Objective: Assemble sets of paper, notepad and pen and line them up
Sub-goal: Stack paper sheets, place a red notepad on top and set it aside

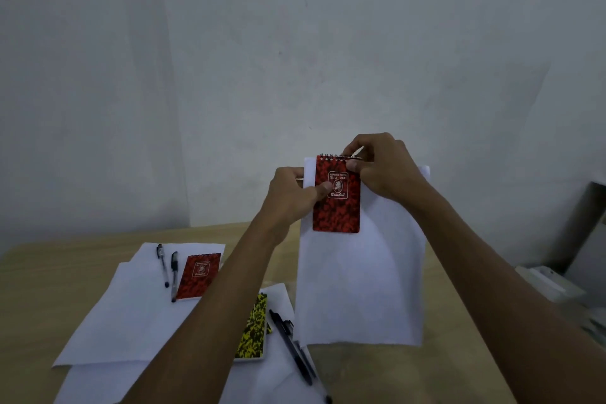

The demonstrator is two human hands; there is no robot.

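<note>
while both hands hold it up above the wooden table, a red notepad lies against a white sheet, long axis upright, spiral on top. the left hand pinches its side; the right hand grasps the spiral edge. behind them stands a pale wall.

Surroundings: wall, table, items at right edge.

A plain whitish wall fills the upper view, with faint vertical shading at left. Below it stands a light wood-grain table, its far edge meeting the wall. At far right, beside the table, lie pale boxy objects, with a grey upright panel behind them; both too dim to identify.
</note>
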